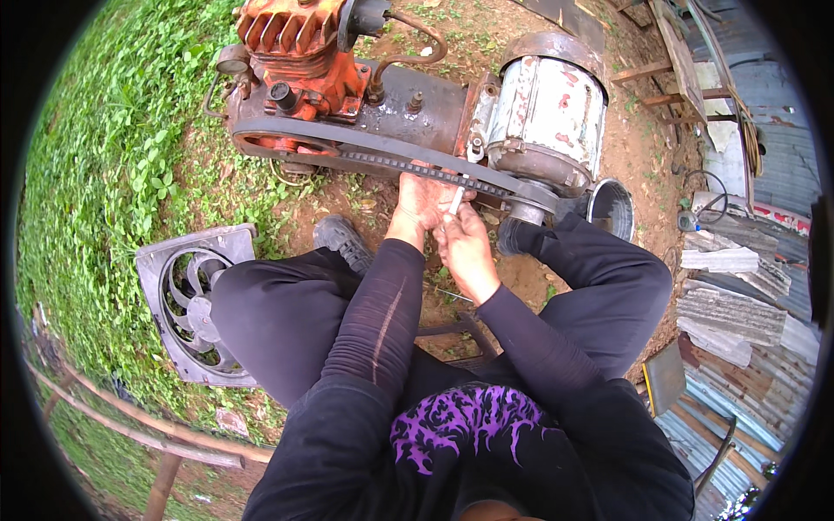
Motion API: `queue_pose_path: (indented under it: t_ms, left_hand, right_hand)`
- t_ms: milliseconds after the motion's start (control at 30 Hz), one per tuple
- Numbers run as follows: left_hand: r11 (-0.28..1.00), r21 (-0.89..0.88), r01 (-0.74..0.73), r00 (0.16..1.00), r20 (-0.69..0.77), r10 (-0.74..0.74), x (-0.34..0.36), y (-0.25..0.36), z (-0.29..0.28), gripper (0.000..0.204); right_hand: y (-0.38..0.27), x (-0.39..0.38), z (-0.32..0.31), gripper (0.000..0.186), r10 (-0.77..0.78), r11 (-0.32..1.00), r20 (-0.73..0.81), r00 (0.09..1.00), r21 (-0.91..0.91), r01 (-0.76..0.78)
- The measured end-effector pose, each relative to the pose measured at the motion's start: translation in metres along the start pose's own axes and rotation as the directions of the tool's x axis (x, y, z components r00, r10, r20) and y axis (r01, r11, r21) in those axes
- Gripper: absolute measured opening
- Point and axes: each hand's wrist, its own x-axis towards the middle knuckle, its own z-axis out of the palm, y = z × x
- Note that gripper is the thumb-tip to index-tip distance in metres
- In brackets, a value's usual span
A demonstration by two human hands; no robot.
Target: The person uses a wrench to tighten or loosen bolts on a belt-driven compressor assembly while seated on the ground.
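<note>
A black drive belt runs between the orange pulley wheel of an air compressor and the smaller pulley of an electric motor. Its lower run shows a toothed inner side. My left hand, palm turned up, is at this lower run with its fingers curled around the belt, partly hidden behind it. In the closed fingers of my right hand is a short white stick-like thing, tilted, its upper end against the belt. What kind it is I cannot make out.
The orange finned compressor head and the worn white motor sit on a rusty tank. A radiator fan lies on the grass beside my left knee. A metal bucket stands right of the motor. Corrugated sheets lie at right.
</note>
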Motion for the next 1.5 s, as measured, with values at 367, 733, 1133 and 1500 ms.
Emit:
queue_pose_path:
  t_ms: [367, 733, 1133, 1500]
  left_hand:
    - [0.989, -0.066, 0.132, 0.982, 0.143, -0.121, -0.004, 0.005, 0.012, 0.057]
    - [0.995, -0.062, 0.076, 0.997, -0.014, -0.077, -0.003, -0.001, 0.018, 0.047]
    - [0.978, 0.179, -0.105, 0.989, -0.084, 0.122, -0.016, -0.015, -0.018, 0.045]
    - [0.992, -0.127, 0.014, 0.994, 0.109, 0.000, 0.010, -0.001, -0.012, 0.050]
  right_hand:
    - [0.019, 0.018, -0.043, 0.025, -0.293, 0.944, -0.238, 0.926, -0.227, 0.240]
    - [0.013, 0.020, -0.038, 0.023, -0.226, 0.969, -0.216, 0.950, -0.152, 0.196]
    - [0.013, 0.058, 0.053, 0.017, -0.041, 0.952, 0.039, 0.998, 0.304, 0.027]
    - [-0.007, 0.004, -0.007, 0.013, 0.021, 1.000, -0.073, 0.997, -0.012, -0.022]
